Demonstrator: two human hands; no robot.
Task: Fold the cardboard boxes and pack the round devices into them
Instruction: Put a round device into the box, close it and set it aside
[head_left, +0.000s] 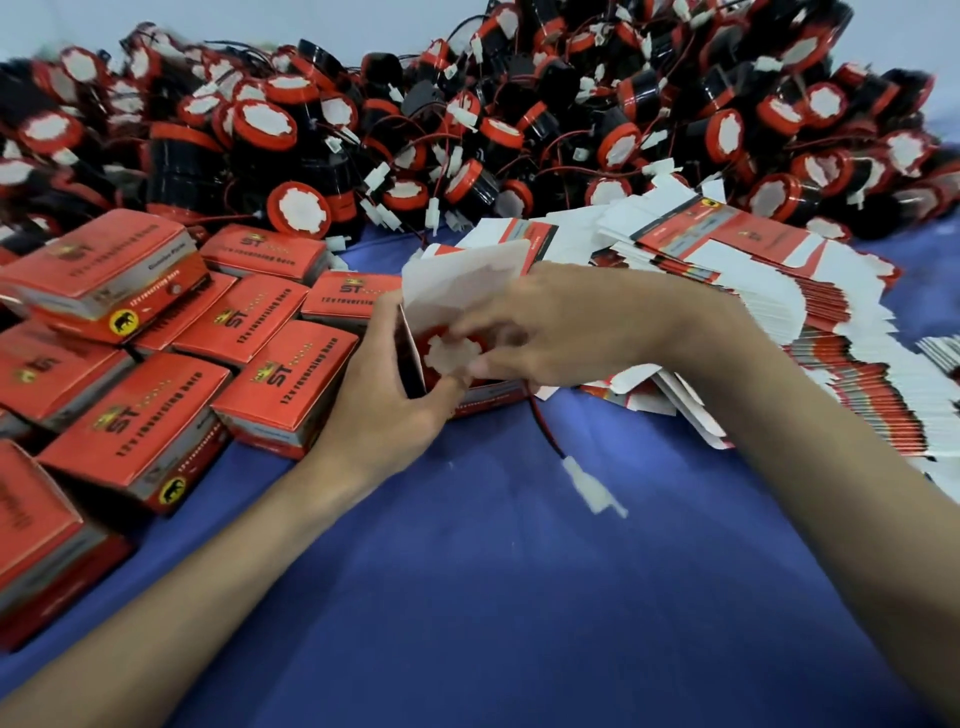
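Grips open carton (457, 283) with left hand (382, 384); pinches round reversing horn (441, 353) seated inside it with right hand (550, 332).

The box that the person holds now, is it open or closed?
Open. The box has its white flap raised, the round device shows inside, and the wire trails out onto the cloth.

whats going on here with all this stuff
A person is packing a round horn into an open box: the left hand holds the box, the right hand grips the horn inside it. Its white connector trails on the blue cloth. To the left sit packed boxes, to the right flat boxes.
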